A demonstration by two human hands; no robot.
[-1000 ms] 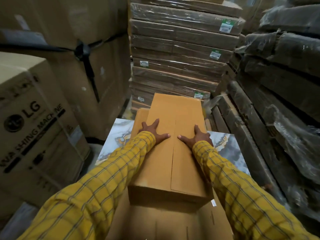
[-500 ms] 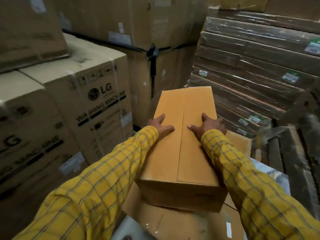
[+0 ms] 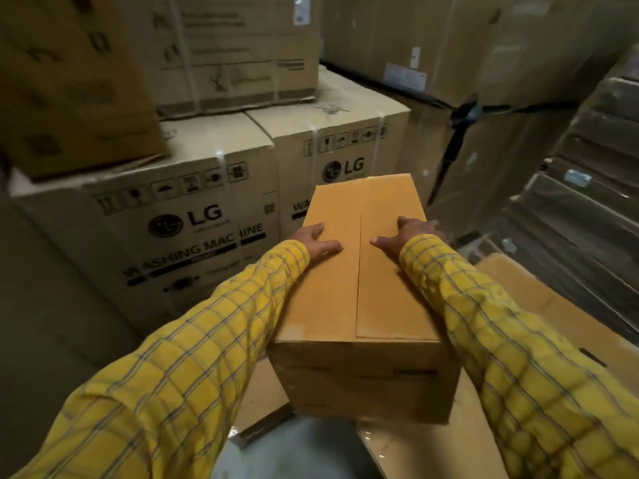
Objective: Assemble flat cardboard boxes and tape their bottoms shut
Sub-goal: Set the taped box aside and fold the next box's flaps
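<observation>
Hands (image 3: 318,238) (image 3: 408,233) flat atop assembled cardboard box (image 3: 359,288)

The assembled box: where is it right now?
In the head view the assembled box sits centre frame, with the left hand and right hand flat on its top flaps, just right of the LG cartons.

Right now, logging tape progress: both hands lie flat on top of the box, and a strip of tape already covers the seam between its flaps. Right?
Not quite. The head view shows the left hand and right hand flat on the box, but the seam between the flaps is bare: no tape shows on it.
</observation>
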